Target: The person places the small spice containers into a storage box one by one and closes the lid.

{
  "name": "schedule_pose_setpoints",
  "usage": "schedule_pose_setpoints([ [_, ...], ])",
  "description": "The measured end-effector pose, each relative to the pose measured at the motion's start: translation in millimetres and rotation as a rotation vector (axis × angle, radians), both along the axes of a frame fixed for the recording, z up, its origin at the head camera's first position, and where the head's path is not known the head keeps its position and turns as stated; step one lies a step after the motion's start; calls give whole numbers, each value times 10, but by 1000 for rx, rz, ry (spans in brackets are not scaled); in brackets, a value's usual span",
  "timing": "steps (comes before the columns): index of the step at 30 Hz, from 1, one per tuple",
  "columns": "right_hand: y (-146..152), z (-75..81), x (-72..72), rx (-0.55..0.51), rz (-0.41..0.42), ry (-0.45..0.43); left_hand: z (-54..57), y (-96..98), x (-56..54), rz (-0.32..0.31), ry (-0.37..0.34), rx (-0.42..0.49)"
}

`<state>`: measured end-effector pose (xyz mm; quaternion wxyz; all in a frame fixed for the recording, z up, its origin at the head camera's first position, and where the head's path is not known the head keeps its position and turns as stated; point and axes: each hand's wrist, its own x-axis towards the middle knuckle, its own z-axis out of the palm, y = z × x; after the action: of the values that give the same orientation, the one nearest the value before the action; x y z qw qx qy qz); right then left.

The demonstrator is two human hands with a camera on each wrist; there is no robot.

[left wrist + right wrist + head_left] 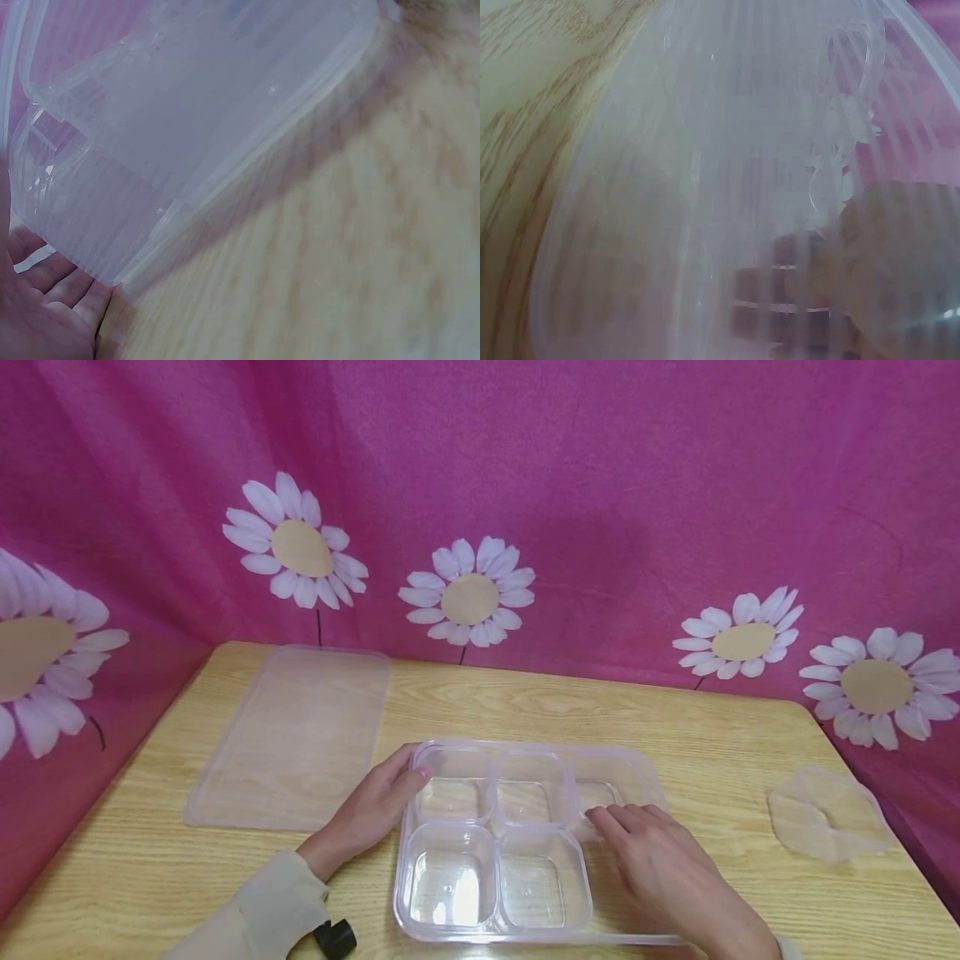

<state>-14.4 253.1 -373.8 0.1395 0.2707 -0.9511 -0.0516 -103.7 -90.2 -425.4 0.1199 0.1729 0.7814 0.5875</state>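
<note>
A wide clear plastic box (551, 937) stands on the table in the head view, with several small clear square containers (450, 868) set in rows inside it. My left hand (375, 806) grips the box's back left corner, thumb over the rim and fingers outside. In the left wrist view those fingers (64, 281) lie against the wall near the tabletop. My right hand (667, 860) reaches over the box's front right part, its bent fingers gripping the front rim of the back right container (611, 768). The right wrist view shows that hand blurred through the ribbed wall (697, 180).
A flat translucent lid (300, 735) lies at the table's back left. Another small clear container (828, 814) rests near the right edge. Behind the wooden table (570, 706) hangs a magenta cloth (600, 527) with white flowers. A small black object (335, 939) sits by the left sleeve.
</note>
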Motion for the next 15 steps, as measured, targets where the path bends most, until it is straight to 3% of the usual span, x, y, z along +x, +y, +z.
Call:
schedule_pose_setpoints([
  [15,-9,-8,-6,-1,7,26,-3,-6,-1,1,1,-8],
])
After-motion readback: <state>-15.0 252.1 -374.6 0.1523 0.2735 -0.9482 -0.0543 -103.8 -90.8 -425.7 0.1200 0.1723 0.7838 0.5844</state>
